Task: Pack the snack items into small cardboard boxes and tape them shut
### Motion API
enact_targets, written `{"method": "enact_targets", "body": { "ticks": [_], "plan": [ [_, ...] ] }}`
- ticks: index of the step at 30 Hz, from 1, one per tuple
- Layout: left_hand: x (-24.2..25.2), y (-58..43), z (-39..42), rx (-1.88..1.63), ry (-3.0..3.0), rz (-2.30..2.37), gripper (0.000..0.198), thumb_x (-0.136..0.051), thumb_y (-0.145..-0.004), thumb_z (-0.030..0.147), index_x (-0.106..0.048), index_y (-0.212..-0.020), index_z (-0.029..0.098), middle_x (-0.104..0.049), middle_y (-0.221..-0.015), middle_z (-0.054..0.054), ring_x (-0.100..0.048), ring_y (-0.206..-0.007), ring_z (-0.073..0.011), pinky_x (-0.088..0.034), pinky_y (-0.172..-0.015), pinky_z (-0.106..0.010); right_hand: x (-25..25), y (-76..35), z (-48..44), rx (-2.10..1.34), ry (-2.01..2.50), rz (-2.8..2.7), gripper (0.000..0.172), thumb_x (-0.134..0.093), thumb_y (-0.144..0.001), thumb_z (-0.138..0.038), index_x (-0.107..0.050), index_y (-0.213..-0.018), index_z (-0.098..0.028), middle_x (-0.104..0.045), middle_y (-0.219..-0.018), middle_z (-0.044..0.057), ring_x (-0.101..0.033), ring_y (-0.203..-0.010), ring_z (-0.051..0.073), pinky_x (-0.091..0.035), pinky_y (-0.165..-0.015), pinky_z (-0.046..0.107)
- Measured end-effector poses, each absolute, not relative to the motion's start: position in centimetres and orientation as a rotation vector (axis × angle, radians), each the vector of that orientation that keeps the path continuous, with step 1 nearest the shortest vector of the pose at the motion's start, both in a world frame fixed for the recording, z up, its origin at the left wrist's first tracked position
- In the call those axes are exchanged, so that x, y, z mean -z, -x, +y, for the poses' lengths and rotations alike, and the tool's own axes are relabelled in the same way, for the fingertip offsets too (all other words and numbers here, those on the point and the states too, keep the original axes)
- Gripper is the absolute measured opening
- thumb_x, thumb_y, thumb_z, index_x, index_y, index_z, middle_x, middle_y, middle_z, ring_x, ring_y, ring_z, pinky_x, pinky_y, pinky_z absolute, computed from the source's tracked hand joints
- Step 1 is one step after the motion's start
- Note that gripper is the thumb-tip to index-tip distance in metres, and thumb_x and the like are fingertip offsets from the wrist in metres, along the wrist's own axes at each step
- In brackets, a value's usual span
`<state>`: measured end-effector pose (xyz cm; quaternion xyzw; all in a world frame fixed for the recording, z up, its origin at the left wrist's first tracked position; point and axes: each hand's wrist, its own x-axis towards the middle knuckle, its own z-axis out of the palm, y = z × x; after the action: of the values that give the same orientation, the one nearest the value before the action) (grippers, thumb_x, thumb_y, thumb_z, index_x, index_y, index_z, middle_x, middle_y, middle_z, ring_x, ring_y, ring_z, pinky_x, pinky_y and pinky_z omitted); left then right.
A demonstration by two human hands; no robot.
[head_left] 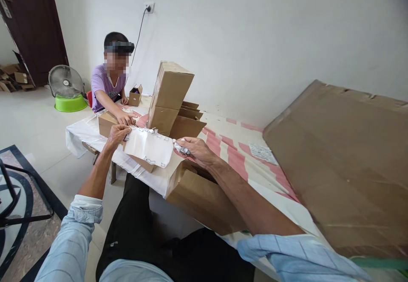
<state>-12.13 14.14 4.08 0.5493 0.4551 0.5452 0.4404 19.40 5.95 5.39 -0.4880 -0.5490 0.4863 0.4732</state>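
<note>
Sheet (149,146), white, rectangular, paper-like, should be kept flat: left hand (119,135) pinches its corner; right hand (196,149) clamps crumpled white scraps (182,147).

Large cardboard panel (347,159), truncated at right edge; door (30,23), at top; black metal frame (25,220), at left. Right forearm (237,184) partly obscures the open carton (202,201). Marks (149,160) bordering the white sheet (149,146): too small to identify.

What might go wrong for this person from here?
The white sheet could slip, as the left hand pinches it near one corner. Crumpled bits in the right hand might scatter. The right forearm passes over a cardboard box near the table's edge, so a bump might shift it.
</note>
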Motion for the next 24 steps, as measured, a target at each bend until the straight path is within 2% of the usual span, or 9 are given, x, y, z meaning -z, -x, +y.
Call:
{"method": "enact_targets", "body": {
  "ticks": [8,16,19,24],
  "plan": [
    [-4.9,12.1,12.9,-1.317,-1.469,1.063,0.024,-0.079,-0.066,0.036,-0.071,-0.067,0.014,-0.05,-0.052,0.007,-0.04,-0.048,-0.0065,-0.036,-0.047,-0.02,-6.4,-19.7,4.7,-1.157,1.202,-1.363,0.061,-0.099,-0.056,-0.07,-0.077,-0.073,-0.015,-0.067,-0.068,0.005,-0.051,-0.056,0.011,-0.039,-0.047,0.025],
    [-5.9,11.9,11.9,-1.263,-1.554,0.963,0.029,-0.082,-0.064,0.04,-0.072,-0.069,0.013,-0.054,-0.056,0.005,-0.039,-0.05,-0.0056,-0.026,-0.049,-0.02,-7.1,-20.0,3.2,-1.165,1.187,-1.312,0.059,-0.1,-0.056,-0.068,-0.077,-0.075,-0.017,-0.066,-0.07,0.004,-0.05,-0.056,0.01,-0.038,-0.046,0.024],
    [-6.2,11.8,11.5,-1.223,-1.578,0.924,0.031,-0.081,-0.064,0.042,-0.072,-0.068,0.013,-0.053,-0.055,0.005,-0.038,-0.049,-0.0055,-0.027,-0.048,-0.02,-7.4,-20.1,2.6,-1.195,1.171,-1.274,0.056,-0.099,-0.058,-0.065,-0.078,-0.077,-0.017,-0.066,-0.07,0.003,-0.048,-0.056,0.01,-0.037,-0.045,0.024],
    [-6.3,11.5,10.9,-1.191,-1.607,0.901,0.029,-0.079,-0.066,0.041,-0.072,-0.07,0.014,-0.056,-0.059,0.003,-0.041,-0.052,-0.0063,-0.029,-0.048,-0.019,-7.6,-19.5,1.5,-1.249,1.108,-1.22,0.052,-0.1,-0.06,-0.061,-0.078,-0.078,-0.017,-0.068,-0.075,0.004,-0.052,-0.061,0.011,-0.041,-0.049,0.024]
  ]
}}
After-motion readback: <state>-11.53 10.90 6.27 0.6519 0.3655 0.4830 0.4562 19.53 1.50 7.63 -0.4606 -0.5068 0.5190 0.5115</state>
